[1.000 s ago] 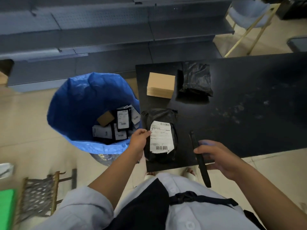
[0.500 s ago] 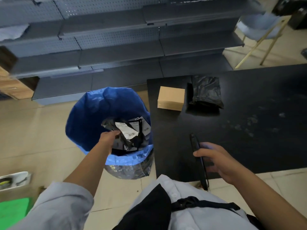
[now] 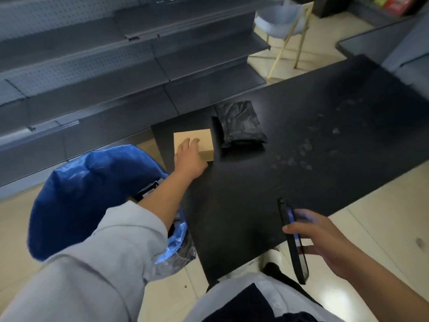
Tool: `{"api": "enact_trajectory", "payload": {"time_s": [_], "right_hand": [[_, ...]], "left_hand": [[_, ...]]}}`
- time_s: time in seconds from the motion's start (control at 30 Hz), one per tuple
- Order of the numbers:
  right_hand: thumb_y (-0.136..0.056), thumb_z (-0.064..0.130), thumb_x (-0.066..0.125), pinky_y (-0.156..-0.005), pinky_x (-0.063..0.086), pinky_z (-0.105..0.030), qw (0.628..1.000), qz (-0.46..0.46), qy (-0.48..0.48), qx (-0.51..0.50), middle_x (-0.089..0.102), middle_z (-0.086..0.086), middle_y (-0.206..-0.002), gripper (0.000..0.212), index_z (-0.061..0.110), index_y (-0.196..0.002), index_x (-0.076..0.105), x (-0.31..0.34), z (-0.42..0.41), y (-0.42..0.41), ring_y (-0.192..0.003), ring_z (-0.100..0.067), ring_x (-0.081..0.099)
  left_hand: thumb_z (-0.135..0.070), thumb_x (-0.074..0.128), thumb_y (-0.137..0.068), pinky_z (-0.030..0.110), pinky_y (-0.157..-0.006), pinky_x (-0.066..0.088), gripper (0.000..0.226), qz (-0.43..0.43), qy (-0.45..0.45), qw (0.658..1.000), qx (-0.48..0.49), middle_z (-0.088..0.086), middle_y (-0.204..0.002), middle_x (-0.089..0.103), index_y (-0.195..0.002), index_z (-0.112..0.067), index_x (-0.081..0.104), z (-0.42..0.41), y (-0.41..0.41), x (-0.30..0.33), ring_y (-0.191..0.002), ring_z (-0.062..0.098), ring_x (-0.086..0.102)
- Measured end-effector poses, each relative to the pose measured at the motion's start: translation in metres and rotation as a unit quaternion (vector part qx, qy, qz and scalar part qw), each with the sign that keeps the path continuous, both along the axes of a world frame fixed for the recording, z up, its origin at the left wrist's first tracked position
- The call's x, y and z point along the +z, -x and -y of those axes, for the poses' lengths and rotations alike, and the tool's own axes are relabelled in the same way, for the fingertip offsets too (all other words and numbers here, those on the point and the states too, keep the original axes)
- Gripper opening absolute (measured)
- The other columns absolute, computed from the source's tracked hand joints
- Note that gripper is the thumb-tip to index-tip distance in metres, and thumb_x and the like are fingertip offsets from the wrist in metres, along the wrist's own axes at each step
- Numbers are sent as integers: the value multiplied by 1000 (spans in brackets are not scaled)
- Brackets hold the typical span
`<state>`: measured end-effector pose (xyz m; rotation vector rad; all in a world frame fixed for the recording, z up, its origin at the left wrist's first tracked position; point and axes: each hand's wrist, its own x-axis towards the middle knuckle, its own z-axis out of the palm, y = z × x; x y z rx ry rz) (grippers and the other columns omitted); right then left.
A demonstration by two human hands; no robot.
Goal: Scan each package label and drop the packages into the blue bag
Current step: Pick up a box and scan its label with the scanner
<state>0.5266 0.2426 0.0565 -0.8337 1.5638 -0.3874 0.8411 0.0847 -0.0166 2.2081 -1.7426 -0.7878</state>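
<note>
Left hand stretched across to the cardboard box at the table's left end, fingers laid flat over the top, thumb down the near side; resting on it rather than gripping, nothing lifted yet. No label visible on the upper face, so probably needs turning before a scan. Right hand wrapped round a phone-like scanner, edge-on to the camera, held low over the near edge of the black table, likely parked within reach of wherever the box gets pulled. Black poly package just beside the box, far right of it, label also out of sight. Blue bag open on the floor against the table's left end, directly under the reaching forearm: short swing from table to drop. White-labelled parcels partly glimpsed inside, mostly hidden by the sleeve.
</note>
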Motion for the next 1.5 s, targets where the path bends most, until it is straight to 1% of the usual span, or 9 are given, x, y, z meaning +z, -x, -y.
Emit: {"api": "enact_trajectory", "payload": {"time_s": [0.2,0.3,0.43,0.63,0.9,1.1,1.2,1.37,1.5], "right_hand": [[-60,31,88,-78,58,-38,999,-10,-9,-39,59,-6,-134,84,20,-136,55,5,-2,14,-118,-29,59],[-46,41,86,-73,57,-33,999,-23,-5,-44,60,-4,-132,92,24,-132,57,9,-2,24,-115,-27,61],[-75,20,86,-69,53,-31,997,-6,-19,-70,55,-8,-134,69,22,-135,53,11,-3,38,-112,-27,58],[-52,37,88,-76,58,-38,997,23,-33,-59,57,-12,-135,96,19,-140,53,3,10,58,-120,-33,58],[-86,20,74,-66,54,-39,994,91,-34,-58,65,-10,-83,21,10,-103,68,2,62,83,-77,-27,65],[-91,17,70,-64,56,-42,988,124,-77,-47,67,-13,-87,18,9,-106,63,-9,84,94,-76,-29,66],[-91,19,70,-65,58,-42,986,140,-81,-37,69,-14,-87,24,6,-111,64,-18,91,109,-78,-30,68],[-91,19,70,-95,54,-60,983,149,-105,-20,66,-17,-98,33,3,-118,63,-34,97,136,-87,-32,65],[-89,19,71,-86,55,-52,982,148,-113,8,65,-18,-104,32,6,-118,65,-42,95,156,-90,-31,64]], "left_hand": [[-22,75,-87,54,-120,26,108,93,-96,988,-77,2,-170,-10,-162,-29,-2,68,14,5,-156,36,1],[-32,76,-85,56,-117,25,111,165,-134,972,-101,4,-169,5,-162,-28,-3,84,13,1,-154,38,7],[-41,75,-83,61,-115,25,96,215,-167,956,-110,9,-158,30,-158,-23,17,88,16,1,-147,41,16],[-52,79,-76,60,-109,33,100,226,-174,951,-116,8,-153,35,-155,-27,22,29,46,7,-142,41,22],[-58,79,-72,55,-107,35,106,215,-178,946,-165,4,-150,37,-154,-26,20,-68,118,6,-138,38,26],[-34,86,-74,53,-113,36,99,-89,-134,987,6,0,-148,29,-152,-32,25,-80,155,35,-139,30,31],[-15,89,-72,46,-113,40,98,-318,-67,933,155,-6,-144,44,-148,-36,30,-102,166,35,-135,16,44],[3,81,-73,48,-102,53,112,-435,-102,847,289,4,-147,48,-151,-49,20,-144,188,4,-127,26,57],[19,65,-79,35,-83,59,108,-432,-129,824,343,16,-141,54,-148,-50,20,-162,200,-7,-116,32,64]]}}
